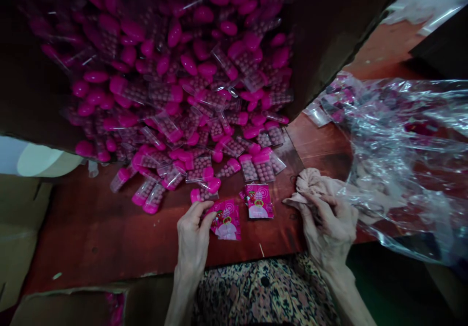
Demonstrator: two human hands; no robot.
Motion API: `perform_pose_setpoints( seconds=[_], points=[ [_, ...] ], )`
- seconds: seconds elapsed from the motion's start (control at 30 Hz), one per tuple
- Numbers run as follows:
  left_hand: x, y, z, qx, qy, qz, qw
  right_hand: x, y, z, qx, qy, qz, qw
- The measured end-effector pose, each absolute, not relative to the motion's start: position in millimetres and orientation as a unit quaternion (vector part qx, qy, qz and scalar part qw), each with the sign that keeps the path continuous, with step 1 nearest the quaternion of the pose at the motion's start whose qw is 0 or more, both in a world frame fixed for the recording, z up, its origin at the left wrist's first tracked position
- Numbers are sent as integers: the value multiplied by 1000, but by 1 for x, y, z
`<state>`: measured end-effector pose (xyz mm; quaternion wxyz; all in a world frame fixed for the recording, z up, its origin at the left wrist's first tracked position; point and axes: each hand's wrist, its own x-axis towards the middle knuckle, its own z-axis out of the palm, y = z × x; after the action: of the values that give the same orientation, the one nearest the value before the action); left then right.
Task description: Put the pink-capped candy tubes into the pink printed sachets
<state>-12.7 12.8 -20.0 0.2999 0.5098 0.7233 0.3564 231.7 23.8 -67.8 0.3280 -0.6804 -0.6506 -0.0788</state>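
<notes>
My left hand (193, 236) pinches the left edge of a small pink printed packet (227, 222) between thumb and fingers, low over the red table. A matching pink packet (259, 201) lies just to its right, with the edge of another showing beneath it. Further right, my right hand (329, 228) has its fingers closed on the edge of a crumpled pale cloth (315, 182). Beyond the packets lie clear little candy boxes (263, 166) with bright pink caps and round pellets inside. One such box (202, 194) rests right by my left fingertips.
A large tipped cardboard box (325, 38) spills a heap of pink-capped candy boxes onto the red tabletop (109, 238). Clear plastic bags (402, 141) with pink packets spread over the right side. A white round container (47, 160) and cardboard (18, 223) stand at the left.
</notes>
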Motion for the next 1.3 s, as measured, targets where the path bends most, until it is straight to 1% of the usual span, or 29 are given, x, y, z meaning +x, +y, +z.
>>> perform_pose_setpoints(
  seconds=[0.17, 0.27, 0.43, 0.5, 0.57, 0.63, 0.7, 0.8, 0.87, 0.93, 1.03, 1.1, 1.13, 1.2, 1.3],
  points=[
    [-22, 11, -17, 527, 715, 362, 283, 233, 26, -65, -680, -653, -63, 328],
    [-27, 10, -19, 534, 714, 358, 279, 231, 24, -55, -675, -644, -36, 358],
    [-24, 11, -24, 524, 714, 358, 296, 202, 7, -21, -632, -651, -57, 416],
    [-21, 11, -25, 517, 717, 360, 299, 183, 0, -11, -591, -683, -21, 429],
    [-19, 11, -27, 511, 719, 361, 303, 164, -3, -11, -531, -727, 50, 433],
    [-18, 11, -29, 507, 721, 360, 305, 148, -3, -19, -475, -769, 131, 407],
    [-18, 11, -31, 503, 723, 362, 305, 135, -2, -32, -444, -806, 184, 347],
    [-18, 10, -32, 475, 727, 371, 328, 127, -4, -49, -430, -846, 171, 266],
    [-21, 7, -30, 439, 730, 387, 353, 126, -6, -55, -426, -856, 162, 244],
    [-30, 3, -27, 393, 741, 416, 352, 127, -7, -56, -429, -853, 179, 237],
    [-50, -4, -17, 316, 777, 468, 279, 128, -8, -53, -439, -840, 213, 237],
    [-64, -8, -9, 274, 792, 494, 230, 128, -7, -50, -446, -822, 246, 253],
    [-68, -10, -6, 260, 791, 506, 226, 129, -7, -49, -450, -808, 265, 273],
    [-70, -13, -2, 242, 772, 528, 257, 132, -6, -43, -460, -763, 303, 339],
    [-51, -13, -1, 238, 731, 536, 349, 140, -7, -30, -486, -661, 378, 430]
  ],
)
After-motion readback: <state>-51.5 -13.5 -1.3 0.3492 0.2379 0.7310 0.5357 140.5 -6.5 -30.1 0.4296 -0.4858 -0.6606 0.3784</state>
